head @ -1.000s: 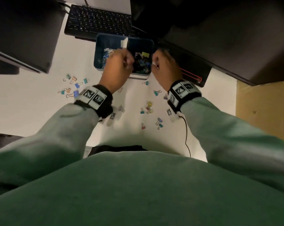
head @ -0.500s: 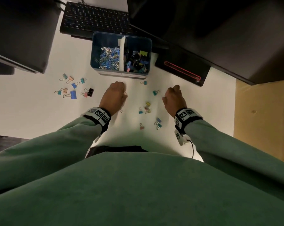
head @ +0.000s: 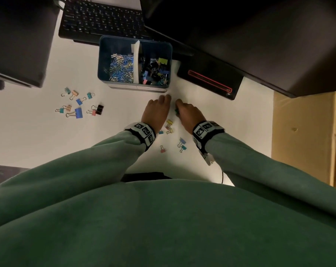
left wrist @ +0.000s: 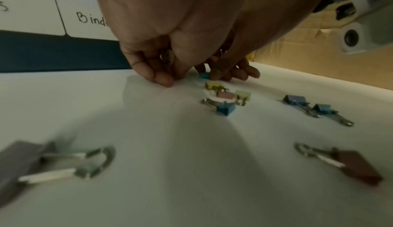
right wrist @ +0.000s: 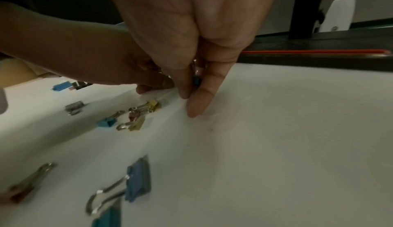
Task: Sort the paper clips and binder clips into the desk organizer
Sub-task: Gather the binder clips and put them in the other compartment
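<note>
Here both hands sit low on the white desk [head: 38,143], just in front of the blue organizer [head: 103,60]. The right hand [head: 188,115] pinches a teal binder clip [right wrist: 197,80] between thumb and fingers, right at the desk surface. The left hand [head: 156,112] has its fingers curled with the tips on the desk; whether it holds anything I cannot tell. More binder clips lie between the wrists [head: 169,126] and in a loose group to the left [head: 78,105]. Paper clips [head: 122,67] fill the organizer's left compartment.
</note>
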